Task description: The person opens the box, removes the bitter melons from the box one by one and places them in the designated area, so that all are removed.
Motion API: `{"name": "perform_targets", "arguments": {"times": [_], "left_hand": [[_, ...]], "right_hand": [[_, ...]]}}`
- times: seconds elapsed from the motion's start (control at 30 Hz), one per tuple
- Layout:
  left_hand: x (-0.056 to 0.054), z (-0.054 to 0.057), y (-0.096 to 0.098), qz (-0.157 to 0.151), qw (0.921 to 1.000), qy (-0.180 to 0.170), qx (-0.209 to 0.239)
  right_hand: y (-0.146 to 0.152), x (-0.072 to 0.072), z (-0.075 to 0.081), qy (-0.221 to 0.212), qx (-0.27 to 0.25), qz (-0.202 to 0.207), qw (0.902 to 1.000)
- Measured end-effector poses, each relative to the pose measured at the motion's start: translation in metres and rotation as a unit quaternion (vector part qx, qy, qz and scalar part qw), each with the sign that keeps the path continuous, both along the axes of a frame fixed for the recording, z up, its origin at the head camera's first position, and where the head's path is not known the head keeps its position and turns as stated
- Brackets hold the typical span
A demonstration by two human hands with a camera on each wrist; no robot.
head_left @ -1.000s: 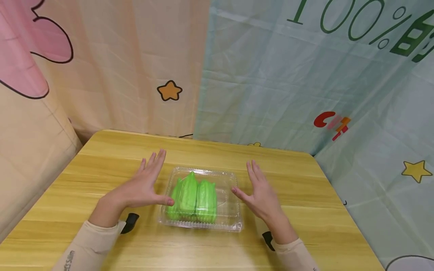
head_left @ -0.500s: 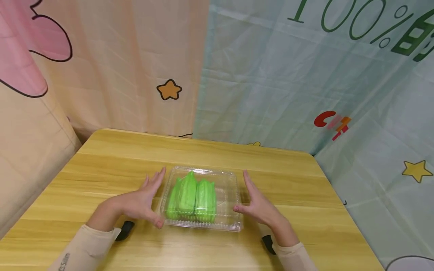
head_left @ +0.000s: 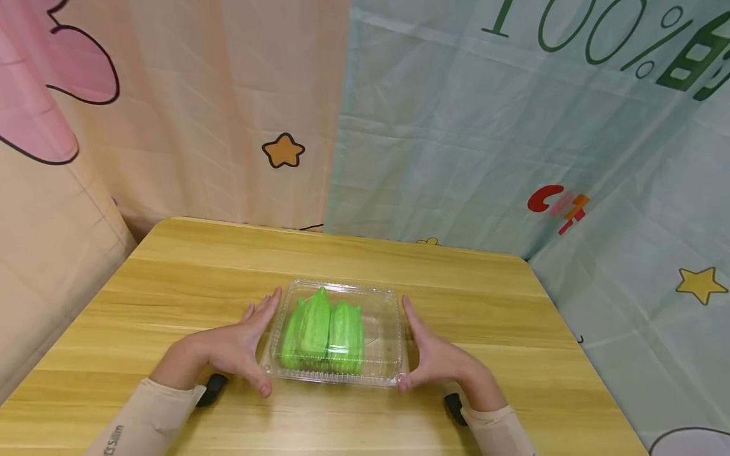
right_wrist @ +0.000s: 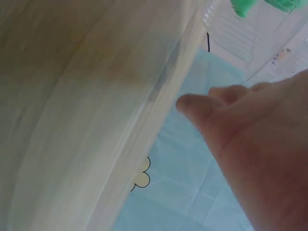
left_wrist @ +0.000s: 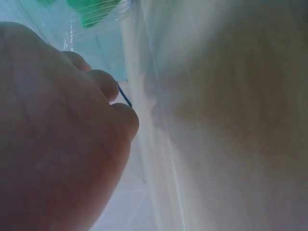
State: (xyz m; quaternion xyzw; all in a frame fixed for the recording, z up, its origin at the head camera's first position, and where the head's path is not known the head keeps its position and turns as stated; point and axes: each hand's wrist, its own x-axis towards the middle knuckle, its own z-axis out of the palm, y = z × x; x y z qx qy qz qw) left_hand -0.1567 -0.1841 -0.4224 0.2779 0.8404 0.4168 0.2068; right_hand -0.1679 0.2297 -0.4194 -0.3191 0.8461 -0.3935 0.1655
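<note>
On the table a clear plastic clamshell box [head_left: 381, 329] lies with its lid down. Inside it, toward the left, are several green ridged vegetables [head_left: 345, 339], pointed at one end. My left hand [head_left: 236, 347] is at the box's left side, fingers extended and thumb spread toward me. At the opposite side is my right hand [head_left: 441, 361], its fingertips and thumb close against the box's right edge. Whether either hand presses on the plastic I cannot tell. The left wrist view shows the back of the hand [left_wrist: 57, 130] beside a corner of the box; the right wrist view is similar.
The wood-grain table [head_left: 228, 266] reaches back to a hanging printed curtain [head_left: 445, 139]. Another curtain [head_left: 639, 329] hangs along the right side. A black piece [head_left: 212, 389] sits under the left wrist, and a second black piece [head_left: 454, 409] under the right.
Both hands have come down from above the box to its two sides. The right hand has drawn left, its thumb now nearer the front corner. The box stays in place.
</note>
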Motion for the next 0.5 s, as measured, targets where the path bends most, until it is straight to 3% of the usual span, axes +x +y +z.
{"name": "perform_targets", "arguments": {"times": [0.2, 0.37, 0.5], "left_hand": [[0.0, -0.0016, -0.0003, 0.004, 0.9999, -0.012, -0.003], [-0.001, -0.0008, 0.0014, 0.017, 0.9997, -0.017, 0.0], [-0.0024, -0.0022, 0.0044, 0.022, 0.9997, 0.003, -0.009]], "right_hand": [[0.0027, -0.0016, -0.0028, -0.022, 0.008, 0.038, 0.999], [-0.0006, -0.0008, -0.0013, -0.039, 0.029, 0.0, 0.9988], [-0.001, -0.0013, -0.0029, -0.038, 0.039, -0.029, 0.9981]]}}
